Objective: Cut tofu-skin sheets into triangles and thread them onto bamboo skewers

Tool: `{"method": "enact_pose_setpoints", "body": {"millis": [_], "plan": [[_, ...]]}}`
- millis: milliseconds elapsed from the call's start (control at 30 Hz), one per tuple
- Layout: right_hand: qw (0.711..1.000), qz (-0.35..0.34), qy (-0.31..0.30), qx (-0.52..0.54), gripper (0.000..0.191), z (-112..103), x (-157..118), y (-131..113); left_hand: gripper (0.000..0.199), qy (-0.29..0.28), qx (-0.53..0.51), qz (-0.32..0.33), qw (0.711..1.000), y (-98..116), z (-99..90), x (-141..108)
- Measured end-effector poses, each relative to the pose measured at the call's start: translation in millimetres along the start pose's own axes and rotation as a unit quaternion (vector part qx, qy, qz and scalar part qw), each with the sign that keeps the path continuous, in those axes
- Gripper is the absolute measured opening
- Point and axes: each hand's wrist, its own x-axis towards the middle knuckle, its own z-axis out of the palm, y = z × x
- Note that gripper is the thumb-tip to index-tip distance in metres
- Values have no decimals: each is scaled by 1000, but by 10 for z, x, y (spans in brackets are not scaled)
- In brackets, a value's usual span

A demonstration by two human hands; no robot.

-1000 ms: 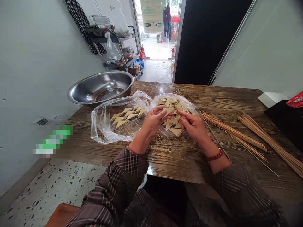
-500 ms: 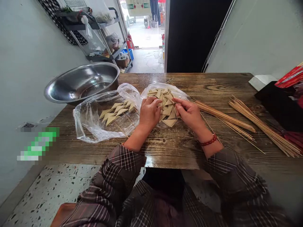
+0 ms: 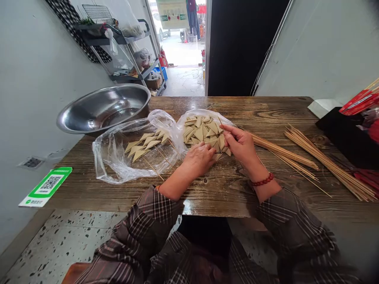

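Many tan triangular pieces [image 3: 204, 130] lie on a clear plastic bag in the middle of the table. My left hand [image 3: 199, 158] rests at the front edge of this pile, fingers bent over the nearest pieces; what its fingertips hold, if anything, is hidden. Just right of the pile, my right hand [image 3: 240, 145] pinches a thin wooden skewer [image 3: 221, 121], its tip pointing up and left. To the left, threaded triangles [image 3: 139, 148] lie in rows on a second clear bag [image 3: 118, 173], their skewers [image 3: 154, 167] sticking out toward me.
Two bundles of skewers [image 3: 284, 150] lie at the right. A large steel bowl [image 3: 103, 106] stands at the back left, beside a green and white card [image 3: 49, 185] at the left edge. A black box [image 3: 340, 134] with red packets stands far right.
My left hand has moved down toward the front of the pile. My right hand has drawn slightly right and away from it, with the skewer now plainly visible. The view has tilted slightly upward.
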Motion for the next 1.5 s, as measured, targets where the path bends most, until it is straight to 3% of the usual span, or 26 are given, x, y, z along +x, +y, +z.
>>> {"method": "enact_pose_setpoints", "body": {"millis": [233,433,600,700,833,1133,1367,1500], "plan": [[1000,-3,-4,4,42,-19,-14,25,20,-13,-31,-3,999,8,9,-5],[1000,-1,-5,-2,43,-14,-21,35,7,52,-159,4,986,-66,47,-7],[1000,-3,-4,-22,42,-6,-18,59,7,120,-305,-102,939,-197,94,49],[1000,-1,-11,-21,42,1,-19,52,22,169,-275,-142,936,-273,95,73],[1000,7,-7,-8,45,10,-18,30,23,214,-181,-194,940,-342,47,84],[1000,2,-5,10,46,29,-3,19,18,207,-48,-255,943,-369,22,229],[1000,1,0,22,46,55,-12,2,19,223,-95,-246,938,-330,75,289],[1000,3,2,23,47,43,-5,-4,17,250,-232,-220,914,-322,137,303]]}}
